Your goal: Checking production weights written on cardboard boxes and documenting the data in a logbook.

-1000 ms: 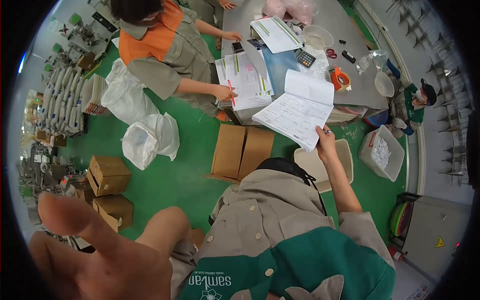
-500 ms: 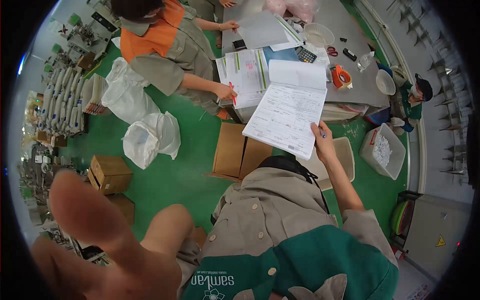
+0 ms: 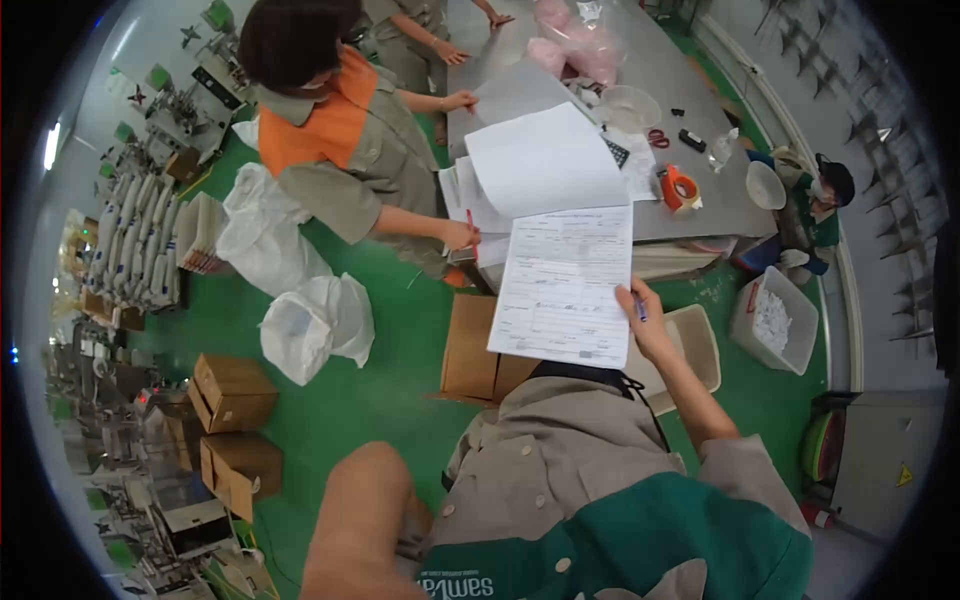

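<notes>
A thick pad of printed forms (image 3: pixel 562 285) is in my right hand (image 3: pixel 650 322), which grips its right edge. The pad's upper sheets (image 3: pixel 545 160) are folded back over its top and reach above the table. A blue pen (image 3: pixel 641 310) is also tucked in the fingers of that hand. My left arm (image 3: pixel 360 510) is bent at the lower left, and its hand lies outside the view. Across from me a co-worker's hand (image 3: pixel 458 235) holds a red pen (image 3: pixel 470 218) beside papers partly hidden behind my pad.
The grey table (image 3: pixel 690 215) bears a tape dispenser (image 3: pixel 680 188), scissors (image 3: pixel 657 138) and pink bags (image 3: pixel 590 50). An open cardboard box (image 3: pixel 465 345) and a pale bin (image 3: pixel 695 340) stand by my waist. White sacks (image 3: pixel 300 335) and cardboard boxes (image 3: pixel 235 390) sit on the green floor.
My left hand, raised large at the lower left before, has dropped out of view. The pad is turned more upright, and its folded-back sheets now cover more of the table.
</notes>
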The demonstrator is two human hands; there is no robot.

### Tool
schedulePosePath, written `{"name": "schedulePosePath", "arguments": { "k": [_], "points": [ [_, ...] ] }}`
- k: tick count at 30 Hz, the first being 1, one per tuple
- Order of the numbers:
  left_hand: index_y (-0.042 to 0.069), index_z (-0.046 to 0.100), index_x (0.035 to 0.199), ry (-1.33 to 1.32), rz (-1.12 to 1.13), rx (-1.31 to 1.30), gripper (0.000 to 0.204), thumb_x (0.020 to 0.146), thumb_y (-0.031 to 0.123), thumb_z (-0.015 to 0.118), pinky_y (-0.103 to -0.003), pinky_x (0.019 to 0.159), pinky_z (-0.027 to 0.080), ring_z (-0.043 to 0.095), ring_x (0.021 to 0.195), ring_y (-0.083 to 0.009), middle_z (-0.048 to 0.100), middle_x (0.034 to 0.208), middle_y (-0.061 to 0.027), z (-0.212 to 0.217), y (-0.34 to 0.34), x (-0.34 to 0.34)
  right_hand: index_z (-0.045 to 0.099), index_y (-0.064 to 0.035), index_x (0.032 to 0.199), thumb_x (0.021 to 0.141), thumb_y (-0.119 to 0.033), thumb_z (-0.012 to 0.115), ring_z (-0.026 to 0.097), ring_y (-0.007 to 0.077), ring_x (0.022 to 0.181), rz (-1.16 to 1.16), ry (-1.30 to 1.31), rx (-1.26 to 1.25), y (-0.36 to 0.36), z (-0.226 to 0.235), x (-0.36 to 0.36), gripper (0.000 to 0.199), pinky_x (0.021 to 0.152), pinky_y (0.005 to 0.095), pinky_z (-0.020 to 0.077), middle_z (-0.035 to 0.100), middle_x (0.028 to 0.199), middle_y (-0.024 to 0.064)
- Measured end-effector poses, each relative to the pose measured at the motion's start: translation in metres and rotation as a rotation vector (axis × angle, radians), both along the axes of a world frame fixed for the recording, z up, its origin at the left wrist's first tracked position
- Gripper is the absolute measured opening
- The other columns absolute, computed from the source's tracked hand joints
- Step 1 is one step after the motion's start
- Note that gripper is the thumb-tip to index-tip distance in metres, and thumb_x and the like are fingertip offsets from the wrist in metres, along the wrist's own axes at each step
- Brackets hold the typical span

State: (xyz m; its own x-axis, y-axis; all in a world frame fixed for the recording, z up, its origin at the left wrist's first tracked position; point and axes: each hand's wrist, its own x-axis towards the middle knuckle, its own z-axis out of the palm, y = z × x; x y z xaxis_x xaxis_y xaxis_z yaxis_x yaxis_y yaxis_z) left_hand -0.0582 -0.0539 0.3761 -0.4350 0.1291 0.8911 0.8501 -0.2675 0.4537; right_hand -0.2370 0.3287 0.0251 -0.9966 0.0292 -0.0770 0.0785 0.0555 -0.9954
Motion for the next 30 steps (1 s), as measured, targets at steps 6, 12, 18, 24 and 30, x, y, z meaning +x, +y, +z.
{"name": "schedulePosePath", "arguments": {
  "k": [6,12,18,24,30],
  "points": [
    [-0.004,0.056,0.111,0.073,-0.089,0.017,0.048,0.095,0.042,0.053,-0.032,0.079,0.043,0.053,0.088,-0.0156,0.057,0.106,-0.0040,-0.008,0.022,-0.027,0.057,0.0030,0.120,0.096,-0.023,0.060,0.056,0.0091,0.091,-0.045,-0.060,-0.071,-0.001,0.010,0.006,0.035,0.082,0.0239,0.0452,0.064,0.104,0.0055],
    [-0.004,0.055,0.111,0.068,-0.114,-0.010,0.048,0.096,0.041,0.052,-0.033,0.079,0.043,0.054,0.088,-0.0162,0.057,0.107,-0.0046,0.010,0.060,-0.090,0.061,0.0019,0.115,0.097,-0.023,0.056,0.056,0.0081,0.089,-0.092,-0.026,-0.085,0.010,0.011,0.023,0.031,0.079,0.0231,0.0446,0.065,0.101,0.0036],
    [-0.005,0.055,0.112,0.026,-0.193,0.004,0.048,0.096,0.041,0.051,-0.033,0.080,0.043,0.054,0.089,-0.0168,0.057,0.107,-0.0052,0.011,0.066,-0.093,0.059,0.0030,0.118,0.097,-0.023,0.056,0.057,0.0095,0.092,-0.087,-0.054,-0.117,0.017,0.012,0.025,0.033,0.083,0.0245,0.0448,0.064,0.105,0.0053],
    [-0.005,0.055,0.113,-0.018,-0.310,0.030,0.048,0.097,0.040,0.050,-0.033,0.080,0.043,0.054,0.089,-0.0173,0.057,0.107,-0.0059,0.012,0.060,-0.091,0.055,0.0052,0.121,0.096,-0.020,0.058,0.060,0.0120,0.096,-0.098,-0.066,-0.180,0.017,0.013,0.020,0.036,0.086,0.0255,0.0468,0.064,0.110,0.0087],
    [-0.005,0.055,0.113,-0.068,-0.450,0.063,0.048,0.097,0.040,0.049,-0.034,0.080,0.043,0.054,0.090,-0.0179,0.057,0.108,-0.0065,0.009,0.071,-0.089,0.054,0.0042,0.124,0.096,-0.019,0.058,0.061,0.0134,0.095,-0.119,-0.091,-0.195,0.019,0.013,0.019,0.037,0.085,0.0263,0.0475,0.064,0.110,0.0090]
  ]
}}
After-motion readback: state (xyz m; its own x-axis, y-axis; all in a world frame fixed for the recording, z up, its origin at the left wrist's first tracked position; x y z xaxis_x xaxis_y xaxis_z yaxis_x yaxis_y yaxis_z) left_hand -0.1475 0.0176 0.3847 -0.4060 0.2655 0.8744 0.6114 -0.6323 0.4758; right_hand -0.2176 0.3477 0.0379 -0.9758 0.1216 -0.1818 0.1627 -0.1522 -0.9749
